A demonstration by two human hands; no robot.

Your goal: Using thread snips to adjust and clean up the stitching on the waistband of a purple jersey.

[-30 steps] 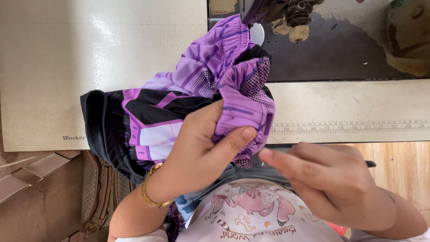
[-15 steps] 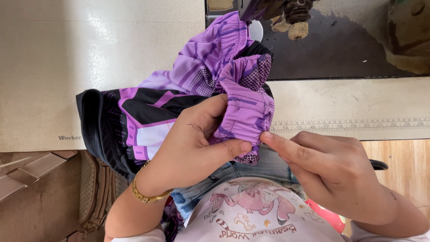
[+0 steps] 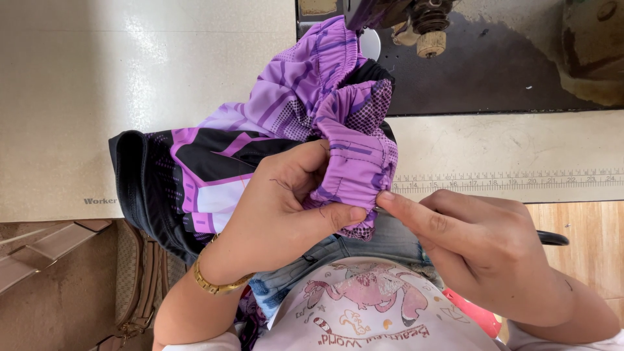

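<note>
Left hand at centre frame, fingers curled tight around the gathered elastic band of a purple and black patterned fabric garment, right hand at lower right, forefinger and thumb pinching that band's lower edge, sewing machine head cut off at the top edge

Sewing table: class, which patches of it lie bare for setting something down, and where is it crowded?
Bare: the pale table left of the purple garment, and the strip by the printed ruler on the right. Crowded: the front edge, where left hand and right hand pinch the garment.
</note>
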